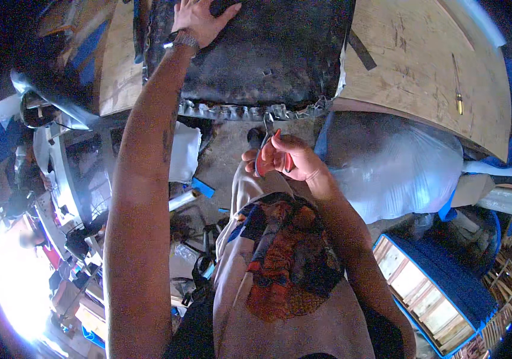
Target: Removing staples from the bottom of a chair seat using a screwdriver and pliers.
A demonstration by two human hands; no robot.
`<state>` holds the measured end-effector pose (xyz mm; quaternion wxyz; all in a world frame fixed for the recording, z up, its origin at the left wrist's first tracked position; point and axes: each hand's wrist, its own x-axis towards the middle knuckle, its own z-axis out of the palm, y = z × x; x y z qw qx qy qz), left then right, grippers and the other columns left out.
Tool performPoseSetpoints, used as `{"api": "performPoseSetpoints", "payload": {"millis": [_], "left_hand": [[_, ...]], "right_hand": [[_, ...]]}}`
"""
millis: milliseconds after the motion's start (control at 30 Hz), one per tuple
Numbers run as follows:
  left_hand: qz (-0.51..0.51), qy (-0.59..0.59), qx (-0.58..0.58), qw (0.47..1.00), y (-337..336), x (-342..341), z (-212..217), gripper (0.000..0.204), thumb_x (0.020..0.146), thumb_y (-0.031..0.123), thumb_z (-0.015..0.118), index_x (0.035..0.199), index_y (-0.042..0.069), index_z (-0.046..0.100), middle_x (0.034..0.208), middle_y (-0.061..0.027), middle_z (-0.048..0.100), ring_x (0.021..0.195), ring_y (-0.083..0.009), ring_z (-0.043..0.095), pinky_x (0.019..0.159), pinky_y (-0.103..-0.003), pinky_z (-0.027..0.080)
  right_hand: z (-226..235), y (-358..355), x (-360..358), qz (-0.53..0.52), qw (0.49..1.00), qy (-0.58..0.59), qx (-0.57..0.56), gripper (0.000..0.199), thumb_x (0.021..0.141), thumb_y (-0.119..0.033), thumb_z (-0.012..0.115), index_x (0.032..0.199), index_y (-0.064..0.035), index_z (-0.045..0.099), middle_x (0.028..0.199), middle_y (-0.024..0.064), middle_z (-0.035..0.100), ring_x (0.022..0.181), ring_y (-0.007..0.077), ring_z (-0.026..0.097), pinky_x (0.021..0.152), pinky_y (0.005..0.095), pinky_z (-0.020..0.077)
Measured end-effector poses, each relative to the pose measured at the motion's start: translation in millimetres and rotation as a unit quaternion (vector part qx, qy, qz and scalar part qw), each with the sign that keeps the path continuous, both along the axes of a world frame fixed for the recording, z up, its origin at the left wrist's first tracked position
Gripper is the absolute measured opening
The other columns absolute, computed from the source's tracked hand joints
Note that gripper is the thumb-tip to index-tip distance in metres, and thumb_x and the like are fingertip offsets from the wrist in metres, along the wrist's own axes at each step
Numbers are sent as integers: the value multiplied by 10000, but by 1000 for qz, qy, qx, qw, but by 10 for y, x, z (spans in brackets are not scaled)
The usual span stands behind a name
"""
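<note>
Pliers (266, 146) with red handles sit at centre, gripped in the closed right hand (289, 160), metal nose pointing to twelve o'clock at the crimped edge of a black panel (280, 54). Left hand (199, 21) lies spread, apparently flat, on that panel at eleven o'clock.

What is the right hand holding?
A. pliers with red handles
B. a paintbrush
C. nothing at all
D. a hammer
A: the right hand is closed around pliers with red handles, their metal jaws pointing up toward the crimped metal edge of the dark sheet, while the left hand rests flat on that sheet.
</note>
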<state>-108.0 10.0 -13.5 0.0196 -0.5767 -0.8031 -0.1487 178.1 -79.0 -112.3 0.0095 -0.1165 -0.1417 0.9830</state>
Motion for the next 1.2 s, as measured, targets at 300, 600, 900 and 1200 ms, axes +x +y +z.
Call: {"api": "performPoseSetpoints", "payload": {"millis": [300,600,900,1200], "left_hand": [[27,-6,-21,999,-54,-7,51,443,840,449,598,1074,74,574,1129,-132,486,1074,-326,455,928,-469,371],[29,14,-24,999,-84,-40,116,448,848,459,579,1086,79,576,1134,-131,482,1080,-325,441,924,-467,375],[21,12,3,1000,-118,-79,64,439,837,461,597,1065,86,587,1127,-121,507,1078,-320,455,930,-464,372],[-1,5,8,1000,-126,-120,52,436,831,440,608,1064,72,581,1136,-131,493,1074,-326,452,927,-459,374]], "right_hand": [[66,-277,-198,-82,986,51,-135,410,903,-423,506,747,-49,567,925,188,616,888,377,628,719,493,516],[-50,-314,-343,-254,547,-321,730,261,850,-294,631,740,-58,618,596,140,595,507,332,575,484,389,452],[181,-196,-127,1,989,55,-140,462,916,-426,478,663,-42,528,778,151,578,633,262,590,523,342,476],[133,-177,-177,35,999,17,30,411,911,-383,503,841,6,619,1185,284,541,999,397,600,863,427,475]]}}
